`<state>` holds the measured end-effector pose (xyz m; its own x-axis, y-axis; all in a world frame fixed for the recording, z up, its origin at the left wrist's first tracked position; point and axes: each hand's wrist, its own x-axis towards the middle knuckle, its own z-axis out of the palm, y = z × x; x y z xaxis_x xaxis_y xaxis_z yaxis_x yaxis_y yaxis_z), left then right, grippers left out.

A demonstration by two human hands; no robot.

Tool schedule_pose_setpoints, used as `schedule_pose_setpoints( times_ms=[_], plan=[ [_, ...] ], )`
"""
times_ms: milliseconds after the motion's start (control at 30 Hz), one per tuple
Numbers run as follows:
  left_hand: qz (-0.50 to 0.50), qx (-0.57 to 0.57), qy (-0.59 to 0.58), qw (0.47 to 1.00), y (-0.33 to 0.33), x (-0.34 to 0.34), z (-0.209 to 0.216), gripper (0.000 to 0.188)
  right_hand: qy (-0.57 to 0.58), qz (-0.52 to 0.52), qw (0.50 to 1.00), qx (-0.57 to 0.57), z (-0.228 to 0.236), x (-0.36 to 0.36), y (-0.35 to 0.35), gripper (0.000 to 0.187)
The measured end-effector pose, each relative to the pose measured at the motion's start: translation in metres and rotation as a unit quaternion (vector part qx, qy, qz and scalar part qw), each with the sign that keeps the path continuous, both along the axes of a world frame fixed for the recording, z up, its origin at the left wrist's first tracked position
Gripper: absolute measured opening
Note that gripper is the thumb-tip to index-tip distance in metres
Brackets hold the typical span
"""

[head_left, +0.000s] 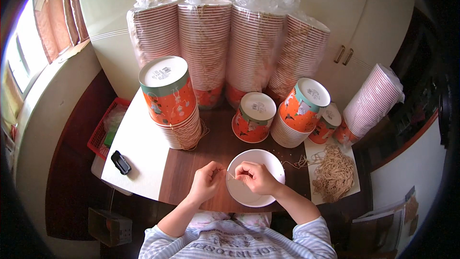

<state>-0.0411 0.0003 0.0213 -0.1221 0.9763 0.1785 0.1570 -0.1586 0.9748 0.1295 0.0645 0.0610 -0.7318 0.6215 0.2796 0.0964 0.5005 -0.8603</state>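
Near the table's front edge, my left hand (206, 182) and my right hand (256, 178) are raised a short distance apart, fingers pinched. A thin beige string (231, 175) runs between the fingertips, and both pinches hold it. Under my right hand stands a white round paper tub (254, 201), its pale inside facing up; my left hand is just beside its left rim. A tangled heap of beige string (334, 175) lies to the right on a white part of the table, with loose strands trailing toward the tub.
Upside-down orange and green paper tubs stand in a tall stack (168, 100) at left, a single tub (254, 120) mid-table and a stack (302, 110) at right. Tall plastic-wrapped stacks (203, 43) line the back. A black plastic object (120, 162) lies at left, near a red basket (99, 136).
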Motion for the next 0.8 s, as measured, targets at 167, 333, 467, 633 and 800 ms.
schedule_pose_setpoints(
  times_ms=[167, 333, 467, 633, 800],
  plan=[
    [0.009, 0.009, -0.009, 1.000, 0.000, 0.004, -0.002, 0.006, -0.002, 0.011, 0.999, -0.031, 0.000, 0.001, 0.000, 0.007],
    [0.013, 0.018, 0.012, 1.000, -0.001, 0.006, -0.001, 0.006, -0.004, 0.019, 0.998, -0.054, -0.003, 0.003, 0.000, 0.007],
    [0.016, 0.025, 0.037, 0.999, -0.003, 0.006, 0.002, 0.006, -0.009, 0.017, 0.999, -0.040, 0.000, 0.004, -0.006, 0.006],
    [-0.012, 0.037, -0.019, 0.999, -0.011, -0.007, -0.014, 0.008, -0.068, -0.016, 0.997, 0.032, 0.014, 0.007, -0.029, 0.008],
    [-0.031, 0.078, -0.005, 0.996, -0.023, -0.021, -0.017, 0.009, -0.061, -0.007, 0.980, 0.188, 0.007, 0.013, -0.068, 0.012]
  ],
)
